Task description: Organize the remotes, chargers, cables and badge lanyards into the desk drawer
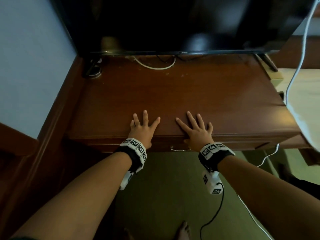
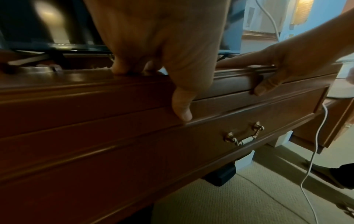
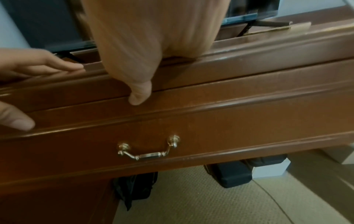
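Both my hands lie flat on the brown wooden desk top [image 1: 173,94] near its front edge. My left hand [image 1: 142,126] has its fingers spread, and its thumb [image 2: 182,109] hangs over the front moulding. My right hand [image 1: 194,129] is spread the same way, its thumb [image 3: 138,94] draped over the edge above the drawer. The desk drawer [image 3: 210,133] below is closed, with a brass handle [image 3: 149,149] at its middle [image 2: 244,134]. No remotes, chargers or lanyards show on the desk top.
A black TV [image 1: 173,23] stands at the back of the desk, with a white cable [image 1: 154,65] looped under it. Another white cable [image 1: 294,75] hangs at the right over a white cloth. Dark bags [image 3: 229,172] sit on the carpet under the desk.
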